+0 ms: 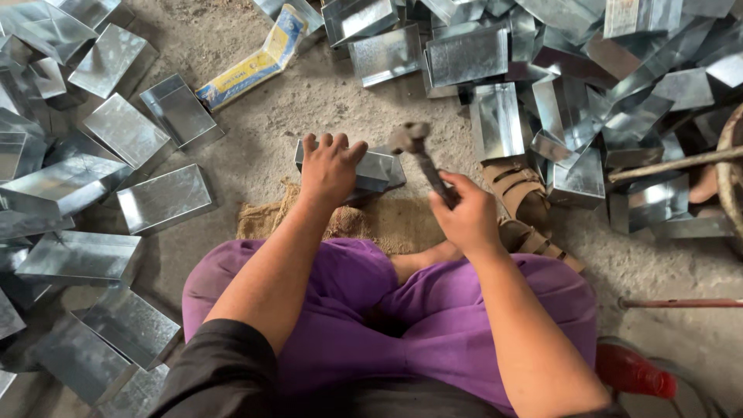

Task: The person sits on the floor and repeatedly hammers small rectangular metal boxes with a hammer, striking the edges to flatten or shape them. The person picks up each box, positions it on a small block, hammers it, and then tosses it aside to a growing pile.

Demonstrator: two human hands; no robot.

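Head view: bare concrete floor [325, 93], gritty, with sheet-metal boxes [128, 131] heaped left and right, leaving a clear strip between. Left hand [329, 166] presses on a metal box [379, 166] on burlap sacking [387, 224]; right hand [467, 213] grips a hammer [418, 151] raised just beside it.

two hands show, the left hand [329, 166] and the right hand [467, 217]. there is one hammer [422, 159], one piece of burlap sacking [371, 220] on the ground, and one flattened yellow and blue carton [251, 66]. one brown strapped sandal [517, 190] is clearly seen, with a second sandal [542, 241] partly hidden beside it. one red bottle [631, 371] lies at the lower right, one reddish rod [681, 303] above it, and one wooden stick [673, 164] crosses the right side. the folded sheet-metal boxes [128, 131] are far too many to count exactly: dozens lie in heaps left and top right, overlapping.
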